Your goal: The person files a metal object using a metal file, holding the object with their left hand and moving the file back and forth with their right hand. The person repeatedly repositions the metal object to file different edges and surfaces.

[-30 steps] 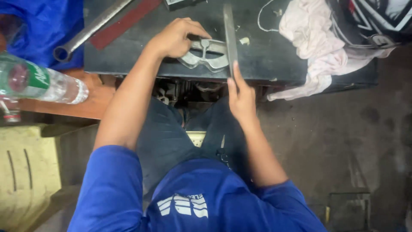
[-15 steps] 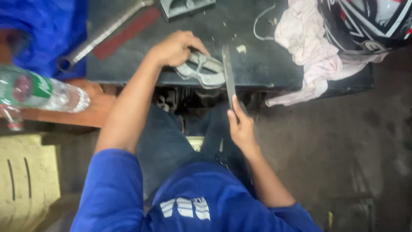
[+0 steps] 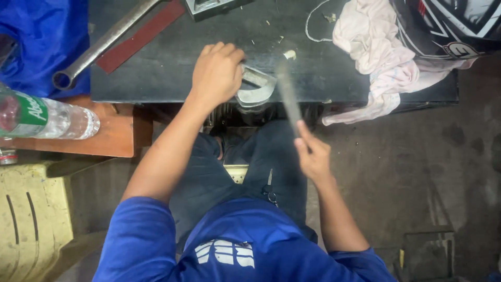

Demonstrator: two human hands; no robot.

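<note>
My left hand (image 3: 216, 73) presses down on a grey metal bracket-shaped part (image 3: 255, 89) at the near edge of a dark workbench (image 3: 156, 78). My right hand (image 3: 313, 154) grips the near end of a long flat metal file (image 3: 288, 96). The file is blurred and reaches up beside the right side of the part. My knees in dark trousers sit below the bench edge.
A steel pipe (image 3: 102, 42) and a dark red strip (image 3: 138, 36) lie at the bench's left. A pale rag (image 3: 376, 57) and a black helmet (image 3: 449, 26) sit at right. A clear plastic bottle (image 3: 47, 117) rests on a wooden board (image 3: 112, 138); a yellow crate (image 3: 31, 219) stands lower left.
My right hand has pulled the file back toward me and slightly right. My left hand and the metal part have stayed at the bench edge.
</note>
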